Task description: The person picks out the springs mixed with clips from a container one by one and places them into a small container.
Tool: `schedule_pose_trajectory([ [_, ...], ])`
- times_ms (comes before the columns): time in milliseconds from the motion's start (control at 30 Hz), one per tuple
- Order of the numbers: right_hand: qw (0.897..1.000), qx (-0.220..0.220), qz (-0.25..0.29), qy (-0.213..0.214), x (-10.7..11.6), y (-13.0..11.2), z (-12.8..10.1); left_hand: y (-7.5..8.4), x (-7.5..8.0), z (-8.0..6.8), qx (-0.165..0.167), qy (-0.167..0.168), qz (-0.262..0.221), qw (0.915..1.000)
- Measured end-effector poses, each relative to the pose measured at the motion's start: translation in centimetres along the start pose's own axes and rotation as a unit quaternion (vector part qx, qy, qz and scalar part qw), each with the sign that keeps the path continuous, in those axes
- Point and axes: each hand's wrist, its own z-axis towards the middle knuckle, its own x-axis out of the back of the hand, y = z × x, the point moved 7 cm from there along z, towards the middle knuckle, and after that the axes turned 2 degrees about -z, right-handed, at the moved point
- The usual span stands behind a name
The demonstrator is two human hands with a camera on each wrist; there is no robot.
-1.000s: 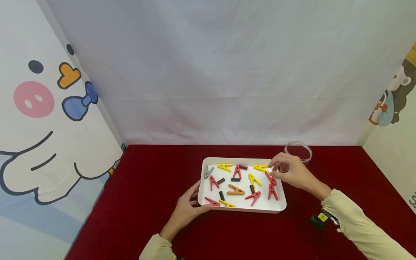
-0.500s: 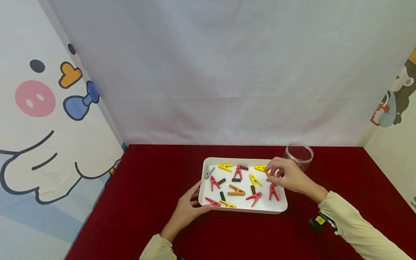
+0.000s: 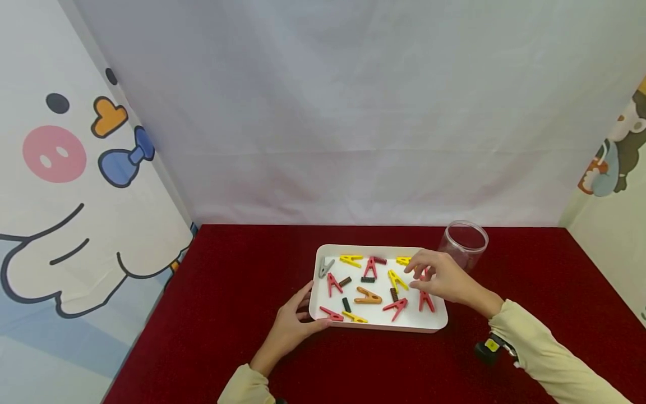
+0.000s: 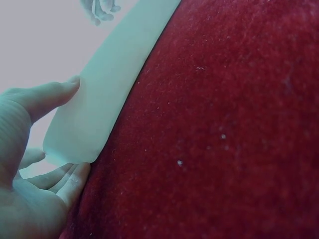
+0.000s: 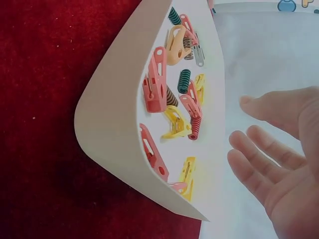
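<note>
My left hand holds the near left corner of a shallow white tray. In the left wrist view, the thumb rests on the rim and the fingers lie against the corner. My right hand hovers over the tray's right side with loosely bent fingers and nothing between them. Below it, a red clip is partly hidden. Yellow clips, red clips, a tan clip and a grey clip lie spread in the tray.
Small dark ribbed coils, such as the green coil and the red coil, lie among the clips. A clear round jar stands behind my right hand. Dark red cloth covers the table, and a pale curtain hangs behind.
My right hand has shifted left and slightly nearer over the tray, uncovering more of the clear jar. My left hand stays on the corner.
</note>
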Motion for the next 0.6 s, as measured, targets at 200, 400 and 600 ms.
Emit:
schedule_pose_trajectory([
  [200,1.000,0.012,0.003,0.003,-0.3,0.0,-0.1,0.0,0.0,0.0,-0.008,0.001,0.002,1.0000],
  [400,1.000,0.029,0.009,0.010,-0.7,0.0,0.0,0.0,0.0,0.1,-0.008,-0.001,0.002,1.0000],
  [600,1.000,0.021,0.010,-0.017,-1.5,0.1,0.1,0.0,0.0,0.1,-0.006,-0.001,-0.003,1.0000],
])
